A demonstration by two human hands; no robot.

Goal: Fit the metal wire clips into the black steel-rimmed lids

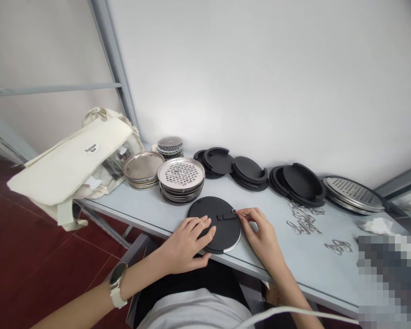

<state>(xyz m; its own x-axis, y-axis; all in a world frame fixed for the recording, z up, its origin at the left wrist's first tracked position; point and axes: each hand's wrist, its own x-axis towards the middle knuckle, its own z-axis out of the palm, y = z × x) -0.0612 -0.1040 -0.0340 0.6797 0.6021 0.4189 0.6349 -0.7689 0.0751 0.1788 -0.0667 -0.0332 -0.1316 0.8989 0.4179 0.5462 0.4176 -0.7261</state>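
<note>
A round black disc (215, 237) with a silver rim showing along its near right side lies at the table's front edge. My left hand (190, 242) rests on its left part, fingers spread over the top and thumb by the near edge. Between the thumb and forefinger of my right hand (258, 228) is a small bent-wire clip (234, 211), its loop at the disc's right edge. That loop sits beside the end of a raised black strip (226, 216) on the disc. The rest of the clip is hidden by my fingers.
Stacks of plain metal discs (144, 165), grater discs (181, 174) and black rimmed discs (248, 170) line the back. Loose wire clips (304, 221) lie to the right, near more grater plates (354, 194). A cream bag (71, 160) stands at left; a white cord (287, 310) crosses below.
</note>
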